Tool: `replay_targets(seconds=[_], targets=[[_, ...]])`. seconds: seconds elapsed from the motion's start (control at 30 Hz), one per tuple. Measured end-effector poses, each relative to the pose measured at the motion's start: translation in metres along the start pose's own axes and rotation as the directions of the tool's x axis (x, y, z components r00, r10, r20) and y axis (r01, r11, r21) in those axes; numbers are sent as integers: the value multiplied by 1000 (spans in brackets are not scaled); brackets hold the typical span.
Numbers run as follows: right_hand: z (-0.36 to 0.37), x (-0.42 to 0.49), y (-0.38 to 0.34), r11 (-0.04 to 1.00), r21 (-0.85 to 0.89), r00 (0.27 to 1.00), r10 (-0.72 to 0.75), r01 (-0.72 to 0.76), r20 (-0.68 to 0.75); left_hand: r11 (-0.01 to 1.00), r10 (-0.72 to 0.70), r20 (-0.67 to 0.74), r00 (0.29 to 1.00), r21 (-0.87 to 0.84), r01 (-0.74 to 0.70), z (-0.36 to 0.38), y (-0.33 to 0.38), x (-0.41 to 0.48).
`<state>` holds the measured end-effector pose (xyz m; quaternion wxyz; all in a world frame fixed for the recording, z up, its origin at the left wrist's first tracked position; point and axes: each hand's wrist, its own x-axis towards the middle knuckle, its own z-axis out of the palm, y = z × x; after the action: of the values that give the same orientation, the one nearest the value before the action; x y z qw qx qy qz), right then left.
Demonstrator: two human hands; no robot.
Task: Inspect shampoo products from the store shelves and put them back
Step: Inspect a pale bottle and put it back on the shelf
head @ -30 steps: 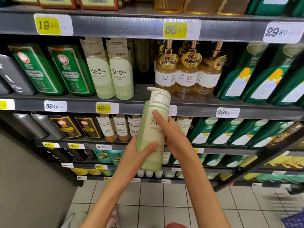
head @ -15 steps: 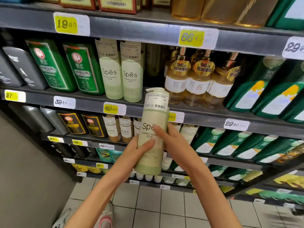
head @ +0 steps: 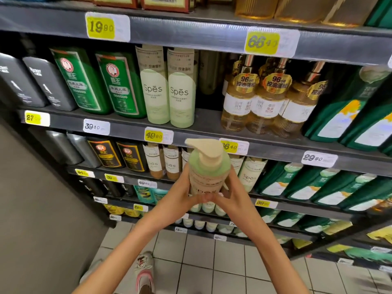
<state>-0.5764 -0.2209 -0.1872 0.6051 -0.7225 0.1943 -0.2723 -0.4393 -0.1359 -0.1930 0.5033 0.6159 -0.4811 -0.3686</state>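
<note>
We hold one shampoo bottle in both hands.
The shampoo bottle (head: 206, 172) tilts its pump toward us before the shelf (head: 212, 132); our left hand (head: 180, 195) and right hand (head: 232, 196) each keep a closed grip round its lower body.

The Spes pump bottle (head: 209, 172) is now tipped top-first toward the camera; its cream pump head and green shoulder are seen almost end-on, where the label front was presented half a second earlier. The bottle is held lower relative to the yellow 49.80 price tag (head: 154, 136): the pump sits just below and right of the tag, whereas earlier the cap reached above the tag's shelf edge. The left hand (head: 182, 193) and right hand (head: 232, 196) are now wrapped around the lower body, fingertips meeting across the front. The shelving is framed closer, and a pink-trimmed shoe (head: 145, 272) is brought into view, well below the tag.
</note>
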Motion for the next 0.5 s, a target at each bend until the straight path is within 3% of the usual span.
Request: replay_targets(seconds=[0.1, 0.3, 0.4, 0.5], targets=[[3, 0, 0, 999, -5, 999, -39, 39, 0, 1000, 23, -6, 1000, 2, -23, 0, 1, -2], [-1, 5, -4, 992, 51, 994, 112, -113, 20, 995, -65, -58, 996, -84, 60, -7, 4, -11], [2, 11, -13, 957, 138, 965, 261, -255, -29, 951, -166, 0, 986, -265, 160, -8, 9, -18], [7, 22, -23, 907, 85, 906, 418, -412, -68, 860, -279, 46, 959, -433, 271, -5, 18, -17]])
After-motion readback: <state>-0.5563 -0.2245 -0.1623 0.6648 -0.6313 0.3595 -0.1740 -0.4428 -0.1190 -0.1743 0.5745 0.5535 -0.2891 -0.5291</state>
